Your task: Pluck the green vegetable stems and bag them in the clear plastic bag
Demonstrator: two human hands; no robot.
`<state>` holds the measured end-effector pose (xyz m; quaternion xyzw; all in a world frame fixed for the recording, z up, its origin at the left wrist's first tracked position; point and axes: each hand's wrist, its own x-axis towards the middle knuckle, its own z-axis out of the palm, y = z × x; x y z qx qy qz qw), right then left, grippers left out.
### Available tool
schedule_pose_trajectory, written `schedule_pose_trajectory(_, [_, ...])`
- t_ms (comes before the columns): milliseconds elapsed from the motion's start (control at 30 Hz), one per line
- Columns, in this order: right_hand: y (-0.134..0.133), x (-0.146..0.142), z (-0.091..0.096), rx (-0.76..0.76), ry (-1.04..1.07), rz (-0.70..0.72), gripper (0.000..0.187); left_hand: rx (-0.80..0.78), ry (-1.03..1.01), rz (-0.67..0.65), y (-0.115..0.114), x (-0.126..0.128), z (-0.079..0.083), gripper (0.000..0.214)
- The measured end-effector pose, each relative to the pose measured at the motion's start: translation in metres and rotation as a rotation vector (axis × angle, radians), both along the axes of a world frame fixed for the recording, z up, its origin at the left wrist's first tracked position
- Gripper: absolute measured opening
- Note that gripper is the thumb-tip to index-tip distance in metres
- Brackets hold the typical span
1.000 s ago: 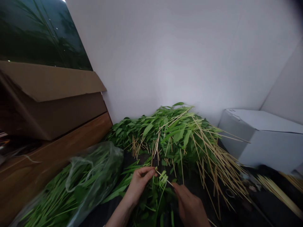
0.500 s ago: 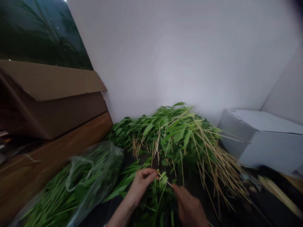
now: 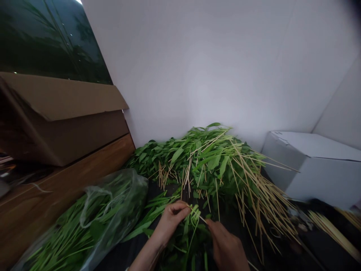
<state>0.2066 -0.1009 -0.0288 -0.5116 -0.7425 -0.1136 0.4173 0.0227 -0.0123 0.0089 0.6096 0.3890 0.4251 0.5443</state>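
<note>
Between my two hands a thin wooden skewer (image 3: 202, 218) runs through folded pale-green stems of leafy greens (image 3: 194, 215), whose leaves hang below. My right hand (image 3: 225, 242) is closed around the skewer's lower right end. With thumb and fingers pinched, my left hand (image 3: 174, 217) grips the stems near the skewer's other end. Just beyond my hands lies a large heap of greens (image 3: 208, 158), many of them threaded on skewers (image 3: 262, 199) that stick out toward the right and front.
To the left, a clear plastic bag (image 3: 124, 195) holds more long greens. A cardboard box (image 3: 70, 124) rests on a wooden surface (image 3: 107, 158) behind it. On the right stand a white box (image 3: 324, 169) and a bundle of bare skewers (image 3: 332, 229). A white wall (image 3: 214, 67) rises behind the heap.
Both hands and the skewered greens have shifted very slightly to the right in view; the grip looks the same. The view itself has moved a little.
</note>
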Motion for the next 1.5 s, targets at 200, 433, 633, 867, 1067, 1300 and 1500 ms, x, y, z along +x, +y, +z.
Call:
schedule_pose_trajectory(200, [0.0,0.011,0.012,0.069,0.087,-0.114,0.024,0.045,0.098,0.312,0.026,-0.035,-0.001,0.04])
schedule_pose_trajectory(433, [0.0,0.014,0.011,0.093,0.122,-0.079,0.024,0.455,0.716,0.443,0.051,-0.063,-0.03,0.029])
schedule_pose_trajectory(633, [0.002,0.013,0.008,0.097,0.117,-0.061,0.024,0.396,1.116,0.444,0.048,-0.06,-0.034,0.027])
schedule_pose_trajectory(867, [0.0,0.009,0.016,0.113,0.12,-0.066,0.024,0.449,0.899,0.521,0.048,-0.061,-0.031,0.02])
schedule_pose_trajectory(1067, [0.0,0.009,0.015,0.096,0.114,-0.076,0.025,0.357,0.407,0.636,0.049,-0.067,-0.015,0.03])
schedule_pose_trajectory(1300, [0.0,0.007,0.008,0.068,0.135,-0.026,0.023,0.07,-0.056,0.417,0.035,-0.049,0.003,0.042])
schedule_pose_trajectory(1500, [-0.001,0.003,0.002,0.013,0.064,0.022,0.028,0.01,-0.107,0.225,0.012,-0.016,0.007,0.037])
